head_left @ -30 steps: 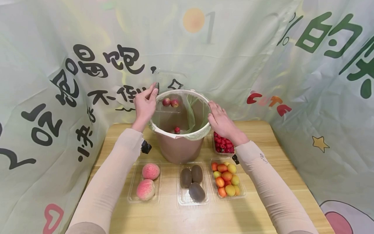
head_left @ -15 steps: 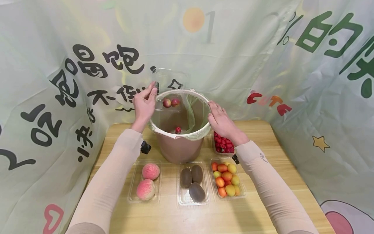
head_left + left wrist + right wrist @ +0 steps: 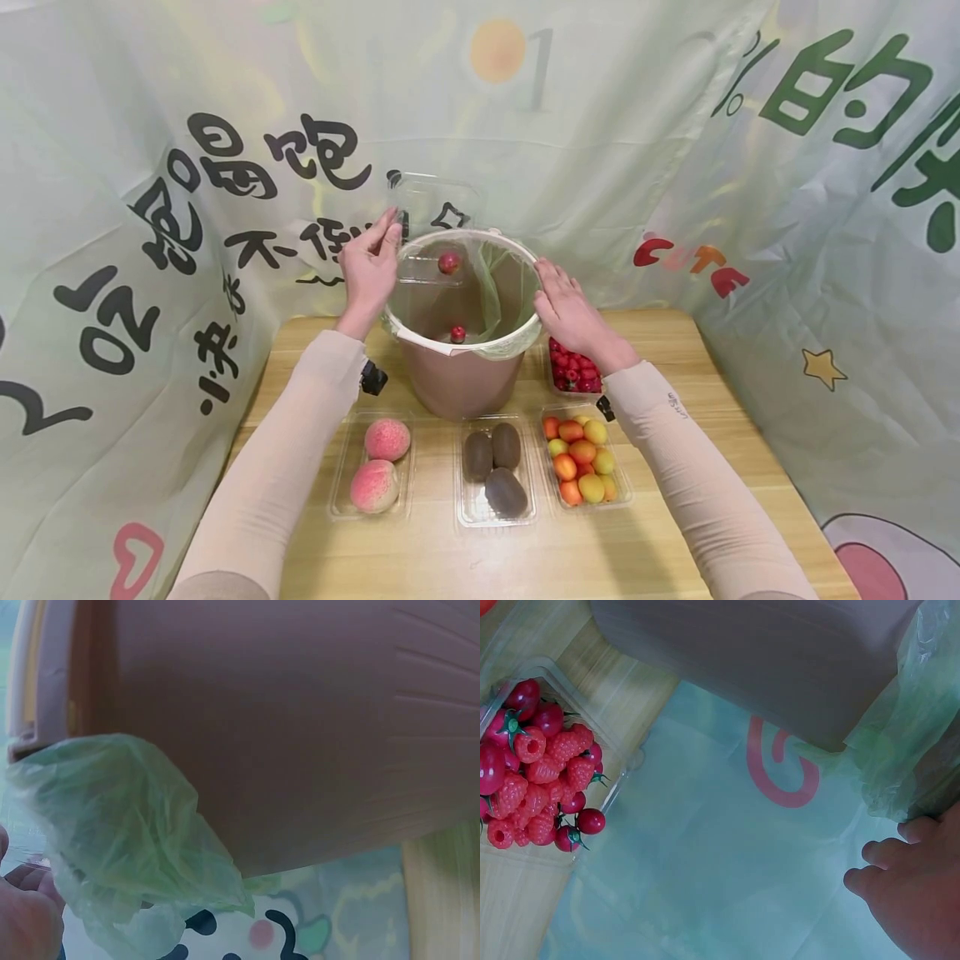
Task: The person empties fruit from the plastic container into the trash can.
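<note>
With thumb and fingertips, my left hand pinches the edge of a clear plastic clamshell box at the far left of the bin's mouth. Its lid hangs open toward the back curtain, and the tray tilts over the opening. One small round red fruit is in the tray. Another small red fruit shows low inside the brown bin. A green bag lines the bin and folds over its white rim. My right hand rests on the right side of the rim, fingers extended.
In front of the bin stand clear boxes of peaches, kiwis and small orange and yellow fruit. A box of raspberries and small red tomatoes sits right of the bin. Printed curtains enclose the wooden table.
The left of the two fruits in the clamshell box has left it. My left hand has raised the box slightly. My right hand stays on the rim.
</note>
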The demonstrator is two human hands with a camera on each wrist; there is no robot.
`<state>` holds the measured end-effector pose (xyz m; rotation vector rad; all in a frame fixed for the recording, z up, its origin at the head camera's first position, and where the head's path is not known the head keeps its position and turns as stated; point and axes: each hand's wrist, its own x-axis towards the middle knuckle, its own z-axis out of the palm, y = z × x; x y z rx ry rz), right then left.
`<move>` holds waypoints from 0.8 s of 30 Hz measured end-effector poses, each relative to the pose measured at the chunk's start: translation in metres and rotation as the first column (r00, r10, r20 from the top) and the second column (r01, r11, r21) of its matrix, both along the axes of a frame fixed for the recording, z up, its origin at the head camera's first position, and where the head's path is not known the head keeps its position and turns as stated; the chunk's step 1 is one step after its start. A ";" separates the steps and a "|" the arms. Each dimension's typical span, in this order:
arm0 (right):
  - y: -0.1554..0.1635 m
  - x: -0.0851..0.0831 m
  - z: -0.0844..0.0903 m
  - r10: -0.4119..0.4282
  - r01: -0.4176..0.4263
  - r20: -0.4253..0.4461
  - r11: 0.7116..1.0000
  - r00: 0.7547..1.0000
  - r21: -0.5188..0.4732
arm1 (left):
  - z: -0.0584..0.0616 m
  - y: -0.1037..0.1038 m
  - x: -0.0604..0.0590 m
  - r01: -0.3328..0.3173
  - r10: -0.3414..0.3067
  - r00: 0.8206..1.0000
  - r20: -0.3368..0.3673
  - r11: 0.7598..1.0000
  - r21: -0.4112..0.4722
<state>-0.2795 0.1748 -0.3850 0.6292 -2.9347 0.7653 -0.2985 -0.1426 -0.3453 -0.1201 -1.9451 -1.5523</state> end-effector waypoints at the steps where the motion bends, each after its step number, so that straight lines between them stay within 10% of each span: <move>1: 0.000 0.000 0.000 0.001 -0.001 0.001 1.000 1.000 0.002 | 0.000 0.000 0.000 0.003 -0.003 1.000 -0.001 1.000 0.004; 24: 0.001 -0.002 -0.002 -0.001 0.001 -0.006 1.000 1.000 0.000 | -0.001 0.001 0.000 -0.022 0.026 0.997 -0.078 0.998 0.057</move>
